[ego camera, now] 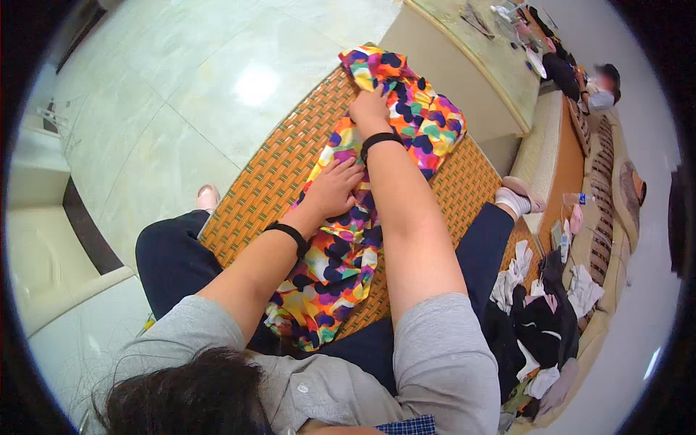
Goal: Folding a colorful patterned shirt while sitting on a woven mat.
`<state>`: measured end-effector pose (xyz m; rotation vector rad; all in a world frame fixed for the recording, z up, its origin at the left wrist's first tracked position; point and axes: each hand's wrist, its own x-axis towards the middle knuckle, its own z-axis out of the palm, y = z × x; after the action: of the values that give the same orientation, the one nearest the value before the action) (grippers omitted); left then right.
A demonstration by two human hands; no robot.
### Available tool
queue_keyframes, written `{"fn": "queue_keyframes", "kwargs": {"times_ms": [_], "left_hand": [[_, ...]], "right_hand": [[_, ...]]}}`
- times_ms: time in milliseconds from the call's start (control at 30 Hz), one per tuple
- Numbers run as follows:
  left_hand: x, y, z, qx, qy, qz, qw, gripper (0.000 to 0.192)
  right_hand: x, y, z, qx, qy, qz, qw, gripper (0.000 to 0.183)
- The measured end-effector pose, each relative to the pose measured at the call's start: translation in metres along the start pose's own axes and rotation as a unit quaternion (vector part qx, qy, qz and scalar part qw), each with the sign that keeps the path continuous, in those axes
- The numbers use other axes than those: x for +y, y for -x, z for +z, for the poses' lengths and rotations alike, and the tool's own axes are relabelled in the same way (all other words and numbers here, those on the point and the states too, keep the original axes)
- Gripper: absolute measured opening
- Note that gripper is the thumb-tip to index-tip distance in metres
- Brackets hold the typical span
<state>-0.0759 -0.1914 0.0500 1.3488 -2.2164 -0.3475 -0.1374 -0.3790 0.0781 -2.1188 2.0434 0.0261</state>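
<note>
A multicoloured patterned cloth garment (331, 261) lies lengthwise over a woven, rattan-like surface (283, 157), its near end reaching my lap and its far part wider and bent to the right. My left hand (337, 187) rests flat on the middle of the cloth with its fingers spread. Farther away, my right hand (371, 110) touches the upper part of the cloth; its fingers are bent and one points forward, and whether they pinch the fabric is not clear. Both wrists wear black bands.
Clothes (544, 326) lie piled at the right, by a long sofa (603, 217) with a plastic bottle (577, 199). A large pale block-like table (462, 65) borders the far edge. Another person (601, 89) sits at the far right. A pale chair (38, 244) stands left.
</note>
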Motion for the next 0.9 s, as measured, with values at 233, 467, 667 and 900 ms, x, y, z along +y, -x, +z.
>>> {"fn": "queue_keyframes", "kwargs": {"times_ms": [233,467,667,900], "left_hand": [[-0.010,0.008,-0.002,0.010,0.019,-0.004,1.000,0.042],[-0.006,0.004,0.002,-0.013,0.018,-0.010,1.000,0.047],[-0.001,0.004,0.002,0.010,0.032,0.008,0.999,0.043],[-0.001,0.007,-0.007,-0.085,0.024,0.055,0.995,0.053]], "right_hand": [[0.053,-0.022,0.016,0.162,-0.776,0.127,0.595,0.027],[0.116,-0.028,0.025,0.119,-0.783,0.051,0.609,0.040],[0.111,0.021,-0.020,0.092,-0.770,0.124,0.619,0.048],[0.138,0.181,-0.040,-0.200,-0.692,0.097,0.687,0.043]]}}
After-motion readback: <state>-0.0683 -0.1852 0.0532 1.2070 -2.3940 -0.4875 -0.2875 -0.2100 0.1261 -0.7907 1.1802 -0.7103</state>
